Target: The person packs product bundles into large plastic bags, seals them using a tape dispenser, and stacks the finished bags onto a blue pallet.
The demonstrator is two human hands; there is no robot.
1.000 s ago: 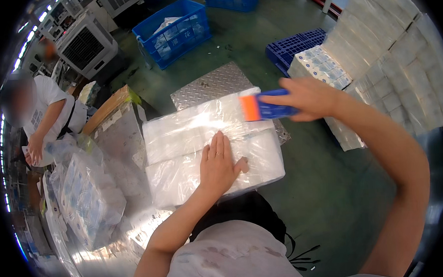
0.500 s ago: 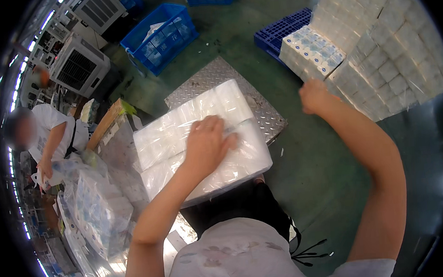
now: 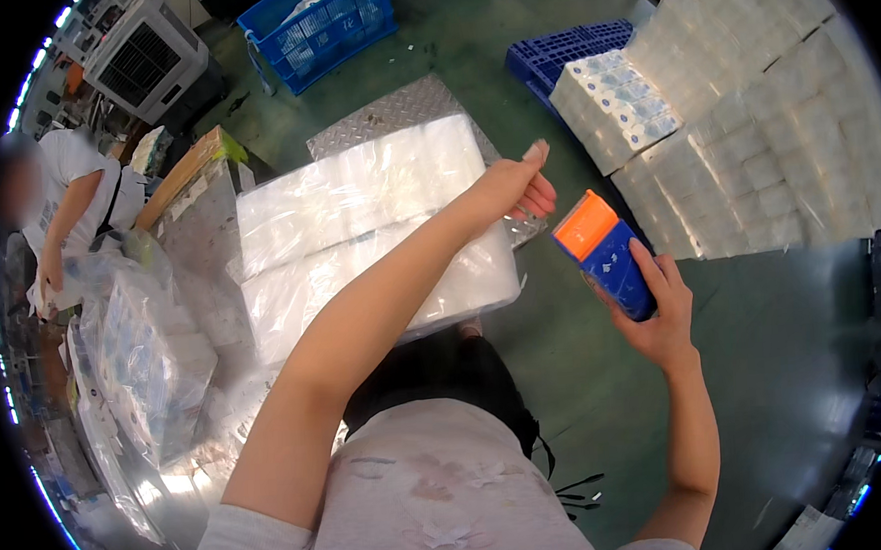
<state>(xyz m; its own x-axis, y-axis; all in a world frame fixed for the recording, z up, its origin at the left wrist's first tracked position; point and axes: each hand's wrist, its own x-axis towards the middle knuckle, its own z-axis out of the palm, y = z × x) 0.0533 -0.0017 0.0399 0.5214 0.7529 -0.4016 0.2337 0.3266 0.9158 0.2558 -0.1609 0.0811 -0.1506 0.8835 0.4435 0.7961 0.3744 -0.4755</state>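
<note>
In my right hand (image 3: 664,303) is a boxy handheld tool (image 3: 616,271) with a blue body and an orange front end; my fingers wrap round its blue part. The exact kind of tool is unclear. My left hand (image 3: 518,184) hovers by the right end of a large clear-wrapped bundle of white rolls (image 3: 356,185), fingers stretched and partly bent, nothing visible in them. My left forearm crosses above this bundle, which rests in front of my body, partly over a metal checker plate (image 3: 392,115).
Wrapped bundles (image 3: 753,149) stand stacked high at the right, beside a blue pallet (image 3: 568,54). A blue crate (image 3: 323,32) sits on the green floor at the back. To the left, a person (image 3: 77,184) works near bagged packs (image 3: 151,360) and an air cooler (image 3: 150,56).
My left hand has lifted off the bundle and moved right. My right hand has come back from near the stack and now shows the blue-and-orange tool. The whole view has shifted.
</note>
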